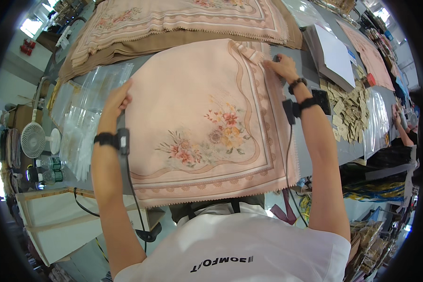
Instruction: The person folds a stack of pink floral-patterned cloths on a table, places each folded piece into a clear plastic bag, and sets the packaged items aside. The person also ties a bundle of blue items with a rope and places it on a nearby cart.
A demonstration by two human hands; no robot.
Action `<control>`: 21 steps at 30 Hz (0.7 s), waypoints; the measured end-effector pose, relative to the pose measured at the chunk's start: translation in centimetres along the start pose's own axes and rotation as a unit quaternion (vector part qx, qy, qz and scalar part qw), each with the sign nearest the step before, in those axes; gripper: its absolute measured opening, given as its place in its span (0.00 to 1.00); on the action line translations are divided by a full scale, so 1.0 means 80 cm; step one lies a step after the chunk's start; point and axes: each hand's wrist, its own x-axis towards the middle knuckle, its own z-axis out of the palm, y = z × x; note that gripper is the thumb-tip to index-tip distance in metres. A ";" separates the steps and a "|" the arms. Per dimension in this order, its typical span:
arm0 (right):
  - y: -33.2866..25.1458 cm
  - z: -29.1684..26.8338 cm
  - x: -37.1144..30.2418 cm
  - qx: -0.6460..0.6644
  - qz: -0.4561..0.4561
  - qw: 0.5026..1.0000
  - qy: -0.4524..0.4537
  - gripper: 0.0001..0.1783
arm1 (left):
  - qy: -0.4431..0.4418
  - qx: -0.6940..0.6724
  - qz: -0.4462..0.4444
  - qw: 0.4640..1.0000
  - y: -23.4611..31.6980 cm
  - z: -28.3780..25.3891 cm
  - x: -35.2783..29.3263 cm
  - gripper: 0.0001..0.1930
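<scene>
A pink cloth (pixel 197 103) with a flower print and a scalloped border lies spread on the grey table (pixel 310 155) before me. My left hand (pixel 116 99) grips its left edge with the fingers closed on the fabric. My right hand (pixel 282 66) pinches the far right corner, where the cloth is bunched into small folds. Both wrists carry black bands with a small black device and a cable.
A stack of similar pink and tan cloths (pixel 174 23) lies beyond. Clear plastic bags (pixel 87 108) sit at the left, paper tags (pixel 350 110) and a white sheet on a grey board (pixel 333 54) at the right. A small fan (pixel 34 139) and bottles stand left. Another person's arm (pixel 402 129) shows far right.
</scene>
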 end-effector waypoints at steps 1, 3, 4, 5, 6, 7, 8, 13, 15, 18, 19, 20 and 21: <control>-0.010 0.015 0.015 0.028 0.028 0.999 0.010 0.27 | 0.002 -0.001 -0.022 1.000 0.013 0.006 0.016 0.23; -0.031 0.023 0.031 0.124 0.091 0.988 -0.030 0.25 | 0.006 0.009 -0.062 0.998 0.026 0.015 0.028 0.21; -0.040 0.017 0.034 0.191 0.127 0.970 -0.076 0.24 | 0.022 -0.036 -0.016 0.999 0.029 0.017 0.026 0.19; -0.049 0.008 0.031 0.260 0.152 0.946 -0.118 0.23 | 0.035 -0.068 0.019 0.997 0.028 0.017 0.019 0.17; -0.053 -0.004 0.019 0.329 0.108 0.933 -0.097 0.20 | 0.053 -0.095 0.056 0.993 0.023 0.017 0.009 0.16; -0.051 -0.020 0.004 0.399 0.051 0.913 -0.070 0.17 | 0.066 -0.139 0.100 0.983 0.016 0.015 -0.002 0.13; -0.051 -0.032 -0.010 0.454 0.024 0.890 -0.041 0.15 | 0.084 -0.180 0.151 0.968 0.001 0.011 -0.019 0.11; 0.015 -0.094 -0.153 0.386 -0.185 0.897 -0.111 0.09 | 0.151 -0.083 0.281 0.944 -0.117 -0.024 -0.112 0.07; 0.032 -0.104 -0.187 0.197 -0.299 0.920 -0.158 0.14 | 0.187 0.122 0.372 0.901 -0.153 -0.043 -0.128 0.09; 0.040 -0.102 -0.194 0.184 -0.265 0.935 -0.147 0.17 | 0.227 0.157 0.310 0.910 -0.170 -0.059 -0.121 0.11; 0.037 -0.096 -0.187 0.207 -0.191 0.952 -0.120 0.16 | 0.242 0.112 0.270 0.925 -0.166 -0.061 -0.114 0.11; 0.033 -0.086 -0.177 0.229 -0.115 0.962 -0.090 0.14 | 0.226 0.068 0.317 0.919 -0.159 -0.059 -0.104 0.13; 0.029 -0.076 -0.164 0.248 -0.039 0.966 -0.058 0.14 | 0.206 0.099 0.267 0.936 -0.149 -0.055 -0.092 0.14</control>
